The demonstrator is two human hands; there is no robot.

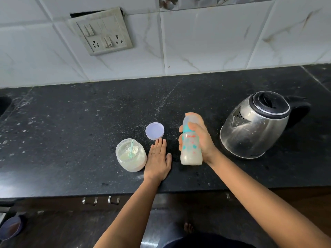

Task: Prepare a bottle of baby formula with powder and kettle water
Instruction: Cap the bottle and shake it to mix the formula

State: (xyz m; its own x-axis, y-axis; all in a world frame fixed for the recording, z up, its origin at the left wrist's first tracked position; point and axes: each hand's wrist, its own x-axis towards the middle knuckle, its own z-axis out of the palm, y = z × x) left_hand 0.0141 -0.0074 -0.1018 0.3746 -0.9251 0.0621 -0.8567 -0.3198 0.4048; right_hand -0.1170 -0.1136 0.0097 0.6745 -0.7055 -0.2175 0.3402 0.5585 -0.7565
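Milky plastic baby bottle [190, 142], capped and part full, gripped in the right hand [200, 138] just above the black stone table [71, 131].

It looks light and stiff, smooth enough to slip if wet, so the waist under the teal collar, where the fingers are wrapped now, seems the safest hold. Its long axis stands close to upright, cap tilted slightly away toward the tiled wall, base near the table between the left hand [158, 158] and the steel kettle [256, 124]. That left hand lies flat, fingers spread, palm down on the table, holding nothing, just beside the open powder jar [130, 154] with its scoop [131, 149] inside. The jar's lid [155, 131] rests near the fingertips; whether they touch it, I cannot tell.
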